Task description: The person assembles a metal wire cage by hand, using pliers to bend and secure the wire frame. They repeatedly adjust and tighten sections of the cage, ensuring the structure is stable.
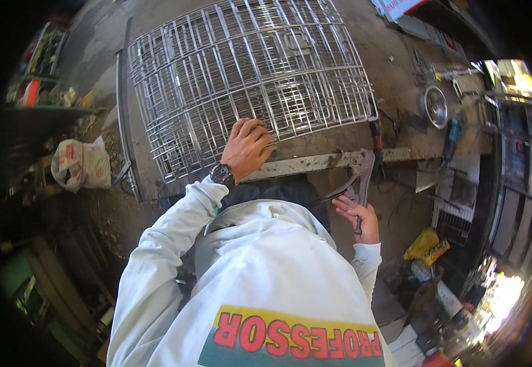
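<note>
A large silvery metal grille point(266, 88) of many thin crossed bars lies on the worktable in front of me. My left hand point(249, 150), with a dark watch on its wrist, is at the grille's near edge, its fingers bent over the bars. To the right, just off the table's front edge, my right hand point(362, 221) holds rusty locking pliers point(364, 174). The handles of the pliers are spread apart, and the jaw end points away from me toward the table edge. One handle lies across my palm.
A flat metal strip point(315, 166) runs along the table's front edge. A round metal dish point(434, 106) and a blue-green power tool point(453, 139) lie at the right. A white plastic bag point(82, 164) stands at the left, and a yellow bag point(427, 247) lies low on the right.
</note>
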`<state>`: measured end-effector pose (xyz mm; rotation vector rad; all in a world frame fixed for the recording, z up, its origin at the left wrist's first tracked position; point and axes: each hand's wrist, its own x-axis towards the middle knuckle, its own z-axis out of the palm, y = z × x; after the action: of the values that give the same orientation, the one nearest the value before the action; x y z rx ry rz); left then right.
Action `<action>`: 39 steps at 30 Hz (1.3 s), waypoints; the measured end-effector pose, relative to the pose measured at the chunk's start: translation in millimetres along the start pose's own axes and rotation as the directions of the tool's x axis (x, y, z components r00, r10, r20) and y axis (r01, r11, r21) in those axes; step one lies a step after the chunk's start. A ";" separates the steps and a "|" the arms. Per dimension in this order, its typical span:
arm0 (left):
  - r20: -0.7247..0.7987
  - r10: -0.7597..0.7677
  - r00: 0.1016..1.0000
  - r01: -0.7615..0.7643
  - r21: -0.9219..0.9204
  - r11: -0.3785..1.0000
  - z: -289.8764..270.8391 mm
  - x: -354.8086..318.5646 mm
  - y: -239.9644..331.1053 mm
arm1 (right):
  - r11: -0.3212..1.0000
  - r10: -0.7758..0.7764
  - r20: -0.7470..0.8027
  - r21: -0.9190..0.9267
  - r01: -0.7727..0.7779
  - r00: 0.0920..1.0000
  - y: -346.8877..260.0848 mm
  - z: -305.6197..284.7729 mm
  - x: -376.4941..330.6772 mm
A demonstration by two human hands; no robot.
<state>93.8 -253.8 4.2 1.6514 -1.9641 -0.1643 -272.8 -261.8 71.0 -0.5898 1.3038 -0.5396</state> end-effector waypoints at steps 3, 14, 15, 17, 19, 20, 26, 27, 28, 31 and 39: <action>0.073 0.048 0.996 -0.047 -0.013 0.999 0.6 3.9 -3.5 | 1.000 0.019 -0.062 0.002 -0.019 0.998 24.4 16.3 -25.3; 0.330 0.077 0.941 -0.013 -0.192 0.981 -23.6 36.2 -21.9 | 0.995 0.028 -0.120 -0.088 -0.039 0.992 37.0 51.6 -53.6; 0.328 0.090 0.940 -0.035 -0.169 0.985 -24.6 36.3 -22.4 | 0.995 0.021 -0.110 -0.096 -0.032 0.994 35.5 55.6 -54.0; 0.296 0.073 0.952 -0.032 -0.140 0.990 -26.8 33.0 -21.1 | 0.994 0.010 -0.090 -0.109 -0.020 0.996 34.2 65.7 -53.7; 0.226 0.046 0.973 -0.010 -0.157 0.987 -29.9 26.8 -17.9 | 0.979 0.038 -0.087 -0.194 -0.055 0.995 27.3 78.7 -56.4; 0.172 0.026 0.985 0.008 -0.191 0.982 -32.9 23.8 -15.3 | 0.969 0.054 -0.089 -0.237 -0.074 0.995 25.7 83.2 -57.1; 0.582 -0.421 0.696 0.718 -0.563 0.409 -64.1 -8.3 55.2 | 0.806 -0.107 0.096 -0.575 0.143 0.990 5.8 118.4 -62.4; 0.769 -0.260 0.583 0.810 -0.572 0.125 -58.2 -8.6 62.9 | 0.764 -0.150 0.149 -0.610 0.210 0.977 -2.3 128.2 -64.5; 0.848 -0.187 0.496 0.845 -0.521 -0.123 -44.0 -20.0 75.0 | 0.742 -0.121 0.213 -0.629 0.231 0.970 -18.4 142.9 -67.8; 0.879 -0.093 0.467 0.802 -0.466 -0.373 -50.3 2.2 99.0 | 0.719 -0.067 0.264 -0.656 0.230 0.962 -28.9 155.5 -70.0; 0.893 -0.225 0.391 0.707 -0.448 -0.547 -32.5 -5.0 103.8 | 0.867 0.420 0.202 -0.378 -0.326 0.884 -30.4 149.5 -49.5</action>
<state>19.9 -216.5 75.0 1.1356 -0.0171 -2.0149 -136.2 -236.7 151.2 -0.6416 1.2041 0.0966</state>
